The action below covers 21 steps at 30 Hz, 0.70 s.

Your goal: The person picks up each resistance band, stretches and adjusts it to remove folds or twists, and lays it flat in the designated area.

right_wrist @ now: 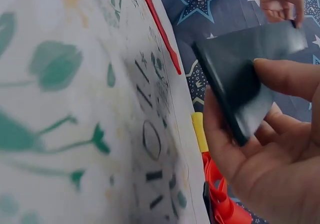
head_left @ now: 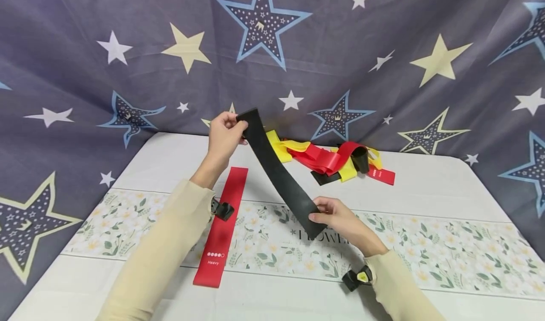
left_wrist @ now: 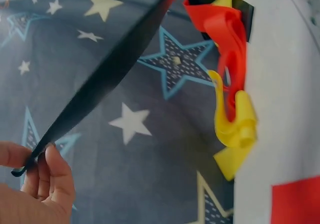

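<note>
A black resistance band point(head_left: 281, 177) is stretched out flat in the air on a slant between both hands. Its upper end is pinched by my left hand point(head_left: 225, 134), thumb in front, as the left wrist view also shows. My right hand point(head_left: 338, 219) pinches the lower end, with the thumb point(right_wrist: 285, 77) on the face of the band and the fingers behind it. Beneath the left forearm lies a red resistance band point(head_left: 221, 231) marked "Heavy", flat on the table and partly covered by the wrist camera.
Behind the hands, a loose pile of red, yellow and black bands point(head_left: 328, 158) lies near the table's back edge. A white tablecloth point(head_left: 426, 184) with a floral strip point(head_left: 447, 250) covers the table. A star-patterned curtain point(head_left: 340, 65) hangs behind it.
</note>
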Available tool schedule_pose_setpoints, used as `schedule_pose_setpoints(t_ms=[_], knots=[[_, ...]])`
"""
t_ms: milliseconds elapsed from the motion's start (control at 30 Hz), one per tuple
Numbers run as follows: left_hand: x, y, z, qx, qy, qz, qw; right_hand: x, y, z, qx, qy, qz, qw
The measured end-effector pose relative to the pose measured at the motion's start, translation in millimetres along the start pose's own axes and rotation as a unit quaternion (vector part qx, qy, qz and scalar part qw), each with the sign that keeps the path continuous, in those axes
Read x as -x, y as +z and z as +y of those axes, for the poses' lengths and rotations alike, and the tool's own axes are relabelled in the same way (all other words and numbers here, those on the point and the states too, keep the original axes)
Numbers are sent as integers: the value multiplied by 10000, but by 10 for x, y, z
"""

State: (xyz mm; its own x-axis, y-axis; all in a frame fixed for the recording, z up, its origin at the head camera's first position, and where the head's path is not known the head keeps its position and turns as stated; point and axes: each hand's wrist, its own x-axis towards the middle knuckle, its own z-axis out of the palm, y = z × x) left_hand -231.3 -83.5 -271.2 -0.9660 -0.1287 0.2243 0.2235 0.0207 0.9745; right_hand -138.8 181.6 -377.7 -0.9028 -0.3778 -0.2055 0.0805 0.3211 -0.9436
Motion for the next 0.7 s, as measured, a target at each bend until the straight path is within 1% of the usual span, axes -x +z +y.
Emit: schedule_pose_setpoints(t_ms=[100,167,233,333,400,500,600,633,700], knots=[[15,-75,-93,-129,-270,-17,9996,64,-38,37,-81,133,212,9997],[23,-127,-157,-234,-386,-61,9990,91,-73,57,-122,185,444,9988],[30,-185,-222,-384,-476,-157,9980,114,-118,64,-227,297,756,9964],[43,-270,-319,-658,-583,-392,9954,142,-202,56,-488,410,1170,9911],[56,-314,-371,-830,-615,-535,9932,165,-262,39,-802,505,1410,9855],[78,-361,-430,-990,-641,-660,9908,187,-349,16,-1417,488,1654,9748],[106,-394,-473,-1074,-675,-744,9891,198,-409,8,-2047,318,1809,9614],[115,-402,-484,-1081,-696,-772,9887,200,-424,11,-2181,264,1846,9579],[132,-413,-504,-1064,-720,-833,9882,208,-446,14,-2512,135,1836,9503]])
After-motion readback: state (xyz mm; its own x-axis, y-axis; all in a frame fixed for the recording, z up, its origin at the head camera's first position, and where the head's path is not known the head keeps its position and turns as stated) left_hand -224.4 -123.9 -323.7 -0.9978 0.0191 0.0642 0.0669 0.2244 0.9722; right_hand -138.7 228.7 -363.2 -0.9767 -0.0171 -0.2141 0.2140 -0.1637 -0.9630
